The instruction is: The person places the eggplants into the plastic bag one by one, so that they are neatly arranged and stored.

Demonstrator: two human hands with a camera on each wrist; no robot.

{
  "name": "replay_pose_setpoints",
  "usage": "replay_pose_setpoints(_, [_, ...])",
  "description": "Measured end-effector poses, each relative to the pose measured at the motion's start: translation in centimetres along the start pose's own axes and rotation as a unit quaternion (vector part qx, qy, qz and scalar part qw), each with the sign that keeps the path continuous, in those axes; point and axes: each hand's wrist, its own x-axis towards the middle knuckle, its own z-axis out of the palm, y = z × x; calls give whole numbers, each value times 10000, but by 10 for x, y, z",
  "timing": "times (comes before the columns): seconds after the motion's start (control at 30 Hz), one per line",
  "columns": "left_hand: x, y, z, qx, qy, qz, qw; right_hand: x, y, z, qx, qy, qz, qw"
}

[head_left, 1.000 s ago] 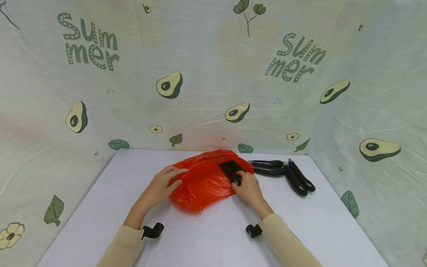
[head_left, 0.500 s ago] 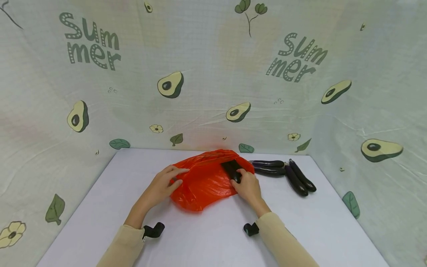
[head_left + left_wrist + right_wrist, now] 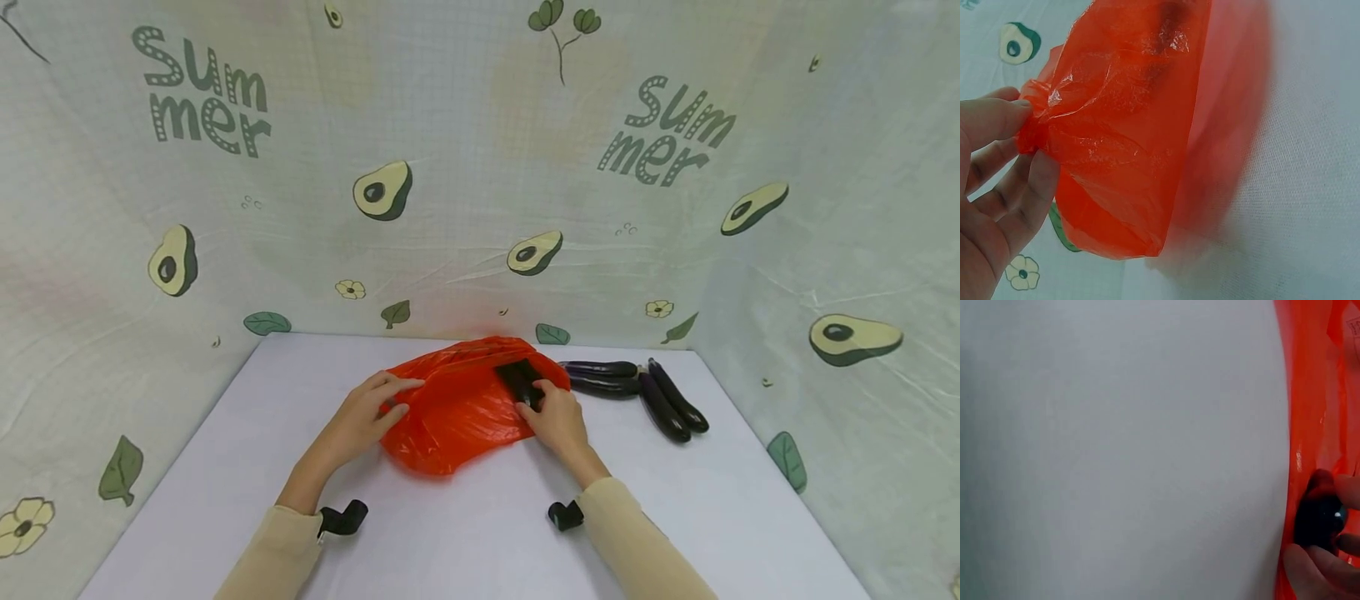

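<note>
A thin red plastic bag (image 3: 457, 417) lies on the white table with its mouth towards me. My left hand (image 3: 366, 417) pinches the bag's gathered left edge between thumb and fingers, as the left wrist view shows. At the right side of the mouth, my right hand (image 3: 561, 423) grips the near end of a glossy dark eggplant (image 3: 519, 382), which points into the bag. The rounded tip of this eggplant (image 3: 1321, 519) shows between thumb and fingers in the right wrist view. A second dark form seems to lie against it, partly hidden.
Right of the bag, two eggplants (image 3: 603, 385) lie side by side, their left ends partly behind it. Two more eggplants (image 3: 667, 408) slant beside them. A printed cloth (image 3: 450, 283) hangs behind and on both sides of the table (image 3: 450, 542).
My right hand has shifted slightly left and away from me, pushing the eggplant a little deeper into the bag. The left hand keeps its place.
</note>
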Motion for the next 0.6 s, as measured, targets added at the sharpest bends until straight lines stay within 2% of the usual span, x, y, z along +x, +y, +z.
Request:
replay_pose_setpoints(0.17, [0, 1, 1, -28, -17, 24, 10000, -8, 0, -17, 59, -287, -41, 9996])
replay_pose_setpoints(0.33, [-1, 2, 1, -59, -24, 12, 10000, -17, 7, -43, 42, -289, -366, 9989])
replay_pose_setpoints(0.47, [-1, 2, 0, -15, 14, 5, 10000, -22, 22, -67, -301, -153, -584, 9977])
replay_pose_setpoints(0.6, [-1, 2, 0, -32, 17, 30, 10000, -26, 47, -92, -801, 69, -594, 9950])
